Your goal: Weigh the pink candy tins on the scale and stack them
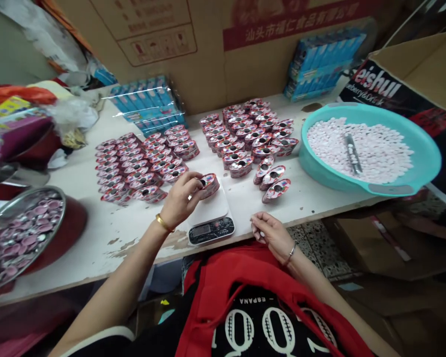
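My left hand [183, 197] reaches over the kitchen scale [211, 229], its fingers curled and pinched at the left end of a small oval candy container [210, 185] on the white platform. This container has a red patterned rim and a dark hole on top, partly hidden by my fingertips. A small white spot shows between those fingers; whether it is a candy I cannot make out. Near the table's front edge, my right hand [271, 235] is half closed, palm up, around small white candies [262, 233]. Just beyond it stand three tilted oval containers [276, 190].
Rows of similar containers [134, 166] fill the table's middle. A turquoise basin [330, 173] of white candies, with a metal scoop [352, 153], stands right. At left is a red bowl [72, 223] of pink lids. Blue wrapped packs [148, 104] and a large carton [204, 64] stand behind.
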A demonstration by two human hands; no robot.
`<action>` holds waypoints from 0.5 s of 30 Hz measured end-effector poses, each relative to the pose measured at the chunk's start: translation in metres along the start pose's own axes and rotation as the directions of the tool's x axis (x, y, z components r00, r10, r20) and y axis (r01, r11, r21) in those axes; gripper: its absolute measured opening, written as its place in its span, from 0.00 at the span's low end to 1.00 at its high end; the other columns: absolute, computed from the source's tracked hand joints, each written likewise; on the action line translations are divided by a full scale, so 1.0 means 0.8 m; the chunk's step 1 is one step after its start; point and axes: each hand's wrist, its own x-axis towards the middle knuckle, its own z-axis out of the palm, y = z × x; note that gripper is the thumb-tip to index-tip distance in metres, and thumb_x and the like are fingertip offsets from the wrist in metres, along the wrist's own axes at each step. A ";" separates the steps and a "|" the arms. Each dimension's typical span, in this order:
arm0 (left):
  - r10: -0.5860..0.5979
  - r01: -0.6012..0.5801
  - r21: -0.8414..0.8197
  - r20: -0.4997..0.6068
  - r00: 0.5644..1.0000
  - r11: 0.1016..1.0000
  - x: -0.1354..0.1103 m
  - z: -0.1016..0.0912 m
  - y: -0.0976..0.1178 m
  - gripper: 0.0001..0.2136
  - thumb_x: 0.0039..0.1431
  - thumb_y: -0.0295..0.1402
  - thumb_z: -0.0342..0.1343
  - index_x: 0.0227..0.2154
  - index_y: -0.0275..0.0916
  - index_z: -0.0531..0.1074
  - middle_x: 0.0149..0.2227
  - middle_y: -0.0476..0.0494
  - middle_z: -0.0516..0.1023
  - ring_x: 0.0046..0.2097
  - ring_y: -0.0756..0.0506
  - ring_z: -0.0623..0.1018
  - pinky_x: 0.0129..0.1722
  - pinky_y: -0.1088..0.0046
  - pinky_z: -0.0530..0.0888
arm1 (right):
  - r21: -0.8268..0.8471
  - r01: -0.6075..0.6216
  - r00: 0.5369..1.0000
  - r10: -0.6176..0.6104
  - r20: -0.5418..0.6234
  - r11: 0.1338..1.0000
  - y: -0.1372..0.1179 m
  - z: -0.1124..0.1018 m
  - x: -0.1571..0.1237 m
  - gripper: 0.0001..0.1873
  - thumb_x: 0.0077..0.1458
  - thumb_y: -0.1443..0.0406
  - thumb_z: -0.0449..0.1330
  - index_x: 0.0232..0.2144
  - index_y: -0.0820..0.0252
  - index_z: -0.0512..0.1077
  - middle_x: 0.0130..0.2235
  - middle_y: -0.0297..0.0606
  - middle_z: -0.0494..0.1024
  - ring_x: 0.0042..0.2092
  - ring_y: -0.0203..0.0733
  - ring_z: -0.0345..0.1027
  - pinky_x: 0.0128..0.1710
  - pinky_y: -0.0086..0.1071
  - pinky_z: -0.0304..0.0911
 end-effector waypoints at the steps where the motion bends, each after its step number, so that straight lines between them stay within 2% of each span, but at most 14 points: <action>1: 0.006 -0.006 -0.004 0.014 1.000 1.000 -0.009 0.002 -0.007 0.04 0.60 0.32 0.50 0.33 0.39 0.67 0.46 0.41 0.70 0.49 0.46 0.71 0.47 0.66 0.70 | 0.007 -0.004 1.000 0.004 0.006 1.000 0.000 0.002 -0.001 0.19 0.43 0.55 0.67 0.28 0.61 0.65 0.23 0.27 0.66 0.20 0.25 0.55 0.17 0.20 0.44; 5: 0.028 -0.028 -0.025 0.021 0.999 0.999 -0.030 0.013 -0.021 0.05 0.59 0.34 0.52 0.36 0.39 0.68 0.47 0.40 0.70 0.49 0.45 0.71 0.47 0.65 0.71 | 0.116 -0.040 0.999 0.035 0.041 0.992 -0.002 0.005 -0.002 0.16 0.42 0.61 0.69 0.28 0.62 0.68 0.25 0.30 0.70 0.24 0.26 0.61 0.20 0.19 0.54; 7: 0.003 -0.004 -0.037 -0.041 0.999 0.999 -0.035 0.011 -0.020 0.11 0.57 0.36 0.54 0.42 0.40 0.68 0.47 0.39 0.70 0.50 0.44 0.71 0.49 0.63 0.71 | 0.207 -0.089 0.995 0.079 0.053 0.974 -0.003 0.002 -0.001 0.13 0.42 0.65 0.69 0.29 0.62 0.70 0.28 0.33 0.74 0.29 0.29 0.67 0.25 0.20 0.62; 9: -0.072 0.067 -0.039 -0.136 0.988 0.997 -0.042 0.004 -0.018 0.15 0.56 0.38 0.56 0.45 0.40 0.67 0.47 0.40 0.71 0.50 0.44 0.71 0.49 0.63 0.70 | 0.273 -0.145 0.989 0.138 0.044 0.951 -0.002 -0.003 0.000 0.09 0.44 0.69 0.66 0.29 0.62 0.71 0.32 0.37 0.76 0.35 0.33 0.71 0.31 0.21 0.68; 12: -0.225 0.218 -0.056 -0.284 0.932 0.974 -0.061 -0.005 -0.023 0.13 0.58 0.38 0.54 0.44 0.39 0.68 0.44 0.42 0.73 0.46 0.46 0.73 0.45 0.67 0.72 | 0.313 -0.201 0.977 0.213 -0.006 0.928 -0.001 -0.007 0.001 0.08 0.46 0.76 0.59 0.30 0.63 0.71 0.36 0.42 0.77 0.43 0.37 0.72 0.38 0.23 0.72; 15: -0.343 0.325 -0.114 -0.360 0.867 0.939 -0.089 -0.002 -0.033 0.11 0.58 0.37 0.53 0.41 0.38 0.69 0.39 0.44 0.74 0.40 0.49 0.74 0.41 0.70 0.72 | 0.314 -0.220 0.970 0.242 -0.035 0.924 0.001 -0.006 0.002 0.11 0.44 0.80 0.55 0.29 0.65 0.71 0.37 0.44 0.77 0.44 0.37 0.72 0.41 0.21 0.71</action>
